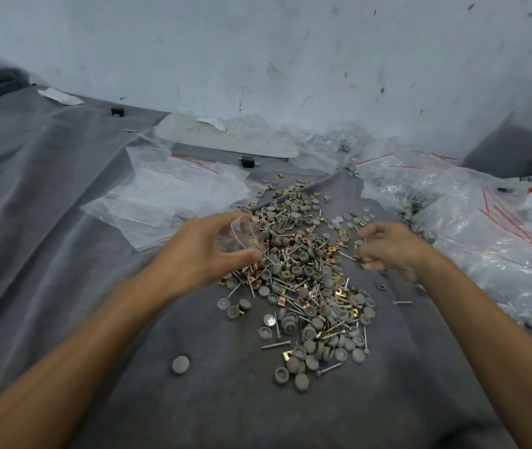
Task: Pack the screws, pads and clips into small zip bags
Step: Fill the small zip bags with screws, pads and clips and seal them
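A heap of grey round pads, silver screws and gold metal clips (303,280) spreads across the grey cloth (63,254) in front of me. My left hand (206,251) grips a small clear zip bag (238,236), held open at the heap's left edge. My right hand (387,249) hovers at the heap's right edge with curled fingertips pinching small parts; exactly which parts I cannot tell. One loose pad (180,364) lies alone at the lower left of the heap.
Empty zip bags with red seal lines (174,186) lie flat at the back left. Filled bags (472,222) pile up on the right. A white wall (290,59) rises close behind. Two small black blocks (248,161) sit on the cloth.
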A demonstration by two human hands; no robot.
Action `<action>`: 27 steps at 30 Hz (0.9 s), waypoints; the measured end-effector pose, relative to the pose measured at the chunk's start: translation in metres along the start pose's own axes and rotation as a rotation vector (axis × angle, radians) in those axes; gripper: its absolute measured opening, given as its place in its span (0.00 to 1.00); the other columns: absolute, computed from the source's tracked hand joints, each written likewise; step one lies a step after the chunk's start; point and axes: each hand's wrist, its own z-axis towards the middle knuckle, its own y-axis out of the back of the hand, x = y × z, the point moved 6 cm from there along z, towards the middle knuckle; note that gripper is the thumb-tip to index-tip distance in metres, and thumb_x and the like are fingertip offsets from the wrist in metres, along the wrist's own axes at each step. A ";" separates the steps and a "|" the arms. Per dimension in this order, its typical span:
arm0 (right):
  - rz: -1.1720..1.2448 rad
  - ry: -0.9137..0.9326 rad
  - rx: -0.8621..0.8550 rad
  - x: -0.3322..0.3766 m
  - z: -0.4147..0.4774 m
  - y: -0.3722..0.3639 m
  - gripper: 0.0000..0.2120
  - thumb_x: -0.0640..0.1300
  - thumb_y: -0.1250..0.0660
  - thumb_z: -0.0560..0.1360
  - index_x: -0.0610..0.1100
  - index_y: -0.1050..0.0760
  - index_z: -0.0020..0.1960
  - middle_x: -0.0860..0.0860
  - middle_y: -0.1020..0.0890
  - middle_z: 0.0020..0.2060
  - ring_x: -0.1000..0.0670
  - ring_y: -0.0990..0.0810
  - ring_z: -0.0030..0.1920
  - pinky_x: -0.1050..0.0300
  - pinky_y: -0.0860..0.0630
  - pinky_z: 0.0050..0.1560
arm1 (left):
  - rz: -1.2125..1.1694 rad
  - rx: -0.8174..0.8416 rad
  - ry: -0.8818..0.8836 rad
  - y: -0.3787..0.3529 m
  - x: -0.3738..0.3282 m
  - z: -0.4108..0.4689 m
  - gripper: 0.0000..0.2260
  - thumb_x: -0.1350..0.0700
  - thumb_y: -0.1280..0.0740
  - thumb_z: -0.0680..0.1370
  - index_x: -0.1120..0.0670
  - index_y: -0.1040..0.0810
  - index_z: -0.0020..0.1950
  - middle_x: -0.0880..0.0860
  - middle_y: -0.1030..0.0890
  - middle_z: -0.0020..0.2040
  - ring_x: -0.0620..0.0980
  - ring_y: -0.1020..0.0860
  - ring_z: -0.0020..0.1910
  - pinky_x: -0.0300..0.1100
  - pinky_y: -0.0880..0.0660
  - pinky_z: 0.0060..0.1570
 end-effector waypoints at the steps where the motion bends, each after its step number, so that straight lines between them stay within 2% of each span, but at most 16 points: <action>1: 0.044 0.013 0.029 0.003 -0.002 -0.005 0.16 0.27 0.27 0.72 0.40 0.24 0.56 0.42 0.18 0.46 0.48 0.19 0.38 0.61 0.18 0.33 | -0.007 -0.001 -0.002 -0.001 -0.001 0.000 0.24 0.36 0.25 0.68 0.39 0.22 0.63 0.27 0.21 0.51 0.23 0.26 0.55 0.19 0.33 0.53; 5: 0.080 0.058 0.068 0.012 -0.006 -0.021 0.11 0.28 0.30 0.75 0.39 0.22 0.55 0.44 0.17 0.44 0.51 0.19 0.37 0.63 0.19 0.33 | 0.003 0.001 -0.013 -0.001 -0.001 0.000 0.27 0.35 0.26 0.68 0.40 0.21 0.65 0.32 0.20 0.55 0.26 0.25 0.58 0.28 0.30 0.59; 9: -0.001 0.104 0.078 0.015 -0.005 -0.033 0.07 0.33 0.33 0.79 0.43 0.21 0.52 0.46 0.20 0.43 0.51 0.21 0.39 0.63 0.20 0.34 | 0.005 -0.005 0.000 0.001 0.000 -0.001 0.29 0.34 0.26 0.68 0.42 0.22 0.67 0.39 0.18 0.60 0.34 0.23 0.61 0.35 0.28 0.62; 12: -0.080 0.166 0.059 0.018 -0.004 -0.038 0.08 0.35 0.36 0.82 0.45 0.20 0.53 0.45 0.21 0.42 0.51 0.23 0.38 0.59 0.22 0.39 | -0.004 -0.004 0.007 0.002 -0.001 -0.001 0.28 0.35 0.26 0.68 0.42 0.22 0.66 0.38 0.18 0.57 0.29 0.24 0.59 0.29 0.30 0.59; 15: -0.067 0.226 0.042 0.026 -0.009 -0.041 0.07 0.36 0.35 0.81 0.44 0.20 0.52 0.45 0.20 0.41 0.52 0.22 0.36 0.62 0.23 0.35 | -0.014 0.001 0.010 0.002 -0.002 -0.002 0.23 0.36 0.25 0.69 0.38 0.22 0.62 0.33 0.19 0.53 0.24 0.26 0.57 0.22 0.33 0.55; 17: -0.051 0.270 0.045 0.035 -0.016 -0.044 0.06 0.36 0.34 0.81 0.44 0.20 0.52 0.44 0.19 0.42 0.52 0.22 0.37 0.63 0.23 0.34 | -0.013 0.004 0.006 0.002 -0.003 -0.002 0.25 0.35 0.27 0.68 0.39 0.22 0.63 0.34 0.19 0.55 0.27 0.25 0.57 0.24 0.32 0.56; 21: -0.018 0.378 0.146 0.067 -0.038 -0.061 0.04 0.37 0.33 0.80 0.43 0.21 0.53 0.45 0.17 0.42 0.50 0.19 0.39 0.58 0.20 0.41 | 0.014 0.016 0.005 0.002 -0.004 -0.002 0.30 0.35 0.27 0.68 0.43 0.23 0.68 0.40 0.19 0.62 0.36 0.24 0.60 0.33 0.30 0.58; 23: 0.008 0.466 0.195 0.088 -0.052 -0.073 0.04 0.37 0.32 0.80 0.42 0.22 0.53 0.46 0.15 0.42 0.50 0.18 0.40 0.57 0.18 0.42 | 0.009 0.012 0.005 0.002 -0.004 -0.001 0.32 0.34 0.27 0.68 0.43 0.24 0.69 0.39 0.19 0.61 0.32 0.23 0.57 0.32 0.30 0.57; 25: 0.047 0.540 0.234 0.106 -0.067 -0.086 0.04 0.36 0.32 0.80 0.42 0.21 0.53 0.49 0.14 0.40 0.53 0.18 0.39 0.59 0.18 0.42 | -0.005 0.001 0.003 0.004 -0.004 -0.001 0.32 0.33 0.27 0.67 0.42 0.23 0.68 0.35 0.19 0.57 0.27 0.24 0.55 0.28 0.30 0.55; 27: 0.035 0.578 0.228 0.118 -0.076 -0.099 0.04 0.37 0.31 0.79 0.43 0.21 0.53 0.49 0.14 0.40 0.53 0.18 0.38 0.56 0.18 0.43 | -0.020 -0.020 0.004 0.006 -0.004 -0.002 0.30 0.32 0.27 0.66 0.41 0.22 0.66 0.31 0.19 0.52 0.27 0.24 0.54 0.26 0.30 0.53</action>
